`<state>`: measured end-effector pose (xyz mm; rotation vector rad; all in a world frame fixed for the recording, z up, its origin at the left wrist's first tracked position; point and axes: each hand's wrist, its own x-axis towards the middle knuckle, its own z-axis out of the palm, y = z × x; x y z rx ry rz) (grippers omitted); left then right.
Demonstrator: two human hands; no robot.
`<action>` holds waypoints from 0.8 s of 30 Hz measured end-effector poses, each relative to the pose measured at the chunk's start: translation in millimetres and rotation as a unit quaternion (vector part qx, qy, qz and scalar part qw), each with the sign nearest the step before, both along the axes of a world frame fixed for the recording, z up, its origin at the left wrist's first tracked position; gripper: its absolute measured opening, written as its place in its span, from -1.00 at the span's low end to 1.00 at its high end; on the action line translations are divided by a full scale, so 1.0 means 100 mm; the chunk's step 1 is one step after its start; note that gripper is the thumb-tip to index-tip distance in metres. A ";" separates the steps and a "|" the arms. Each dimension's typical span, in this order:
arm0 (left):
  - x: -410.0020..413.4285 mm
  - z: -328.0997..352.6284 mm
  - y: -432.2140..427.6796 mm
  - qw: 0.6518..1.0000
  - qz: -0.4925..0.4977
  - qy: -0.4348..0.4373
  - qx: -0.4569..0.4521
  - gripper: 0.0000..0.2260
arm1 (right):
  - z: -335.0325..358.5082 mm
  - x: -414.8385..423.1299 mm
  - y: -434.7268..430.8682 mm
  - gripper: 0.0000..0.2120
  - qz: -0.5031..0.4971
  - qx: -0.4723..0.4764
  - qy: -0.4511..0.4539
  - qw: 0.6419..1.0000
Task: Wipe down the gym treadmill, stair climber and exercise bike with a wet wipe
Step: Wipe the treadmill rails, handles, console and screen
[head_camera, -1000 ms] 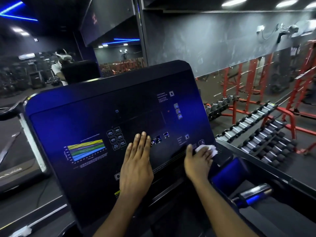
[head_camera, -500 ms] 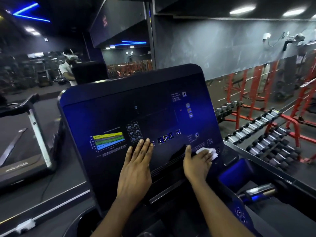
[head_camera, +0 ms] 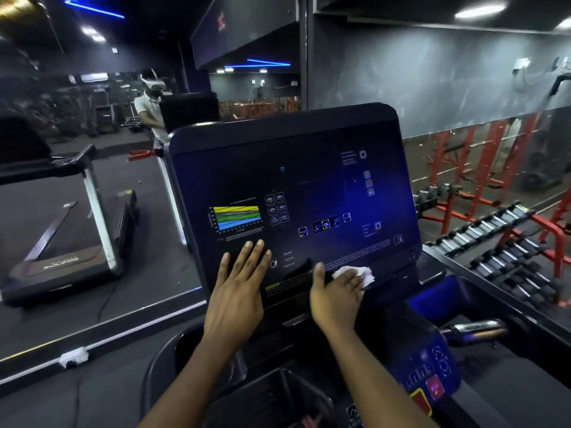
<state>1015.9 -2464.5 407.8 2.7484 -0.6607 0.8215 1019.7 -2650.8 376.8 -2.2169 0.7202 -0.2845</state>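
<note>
The treadmill's dark console (head_camera: 309,186) stands tilted in front of me, with a coloured chart and small lit icons on it. My left hand (head_camera: 238,288) lies flat on its lower left part, fingers straight and together, below the chart. My right hand (head_camera: 335,295) holds a crumpled white wet wipe (head_camera: 355,271) against the console's lower edge; the fingers curl over it and the thumb sticks out to the left. Part of the wipe shows beyond the fingertips.
A button panel with red keys (head_camera: 432,378) and a shiny handlebar grip (head_camera: 475,330) lie at the lower right. A dumbbell rack (head_camera: 494,242) and red frames (head_camera: 482,168) stand to the right. Another treadmill (head_camera: 61,257) sits on the left. A person in a headset (head_camera: 151,100) shows at the back.
My right hand has slid the wipe left and down, from the console's right edge along its bottom strip. My left hand has moved down off the icon row. The view has shifted.
</note>
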 end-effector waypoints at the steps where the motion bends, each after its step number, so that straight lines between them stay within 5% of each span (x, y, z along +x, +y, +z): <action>1: -0.02 -0.01 0.02 1.000 0.000 0.002 -0.001 -0.37 | -0.06 -0.10 0.15 -0.10 0.027 -0.015 -0.011 0.999; 5: -0.09 -0.02 0.08 1.000 -0.006 0.016 0.004 -0.41 | -0.36 -0.47 0.55 -0.01 0.129 -0.090 -0.029 0.987; 12: -0.27 -0.12 0.26 1.000 0.014 0.022 -0.009 -0.33 | -0.08 -0.21 0.19 -0.08 0.041 -0.016 -0.015 0.999; 16: -0.31 -0.13 0.32 0.999 0.020 0.022 -0.029 -0.32 | -0.38 -0.60 0.83 -0.02 0.151 -0.088 -0.077 0.982; 19: -0.35 -0.14 0.45 0.997 0.035 0.019 -0.073 -0.29 | -0.56 -0.82 1.13 -0.03 0.222 -0.120 -0.094 0.963; 24: -0.48 -0.16 0.74 0.984 0.011 0.053 -0.170 -0.30 | -0.53 -0.77 1.12 -0.17 0.201 -0.143 -0.120 0.962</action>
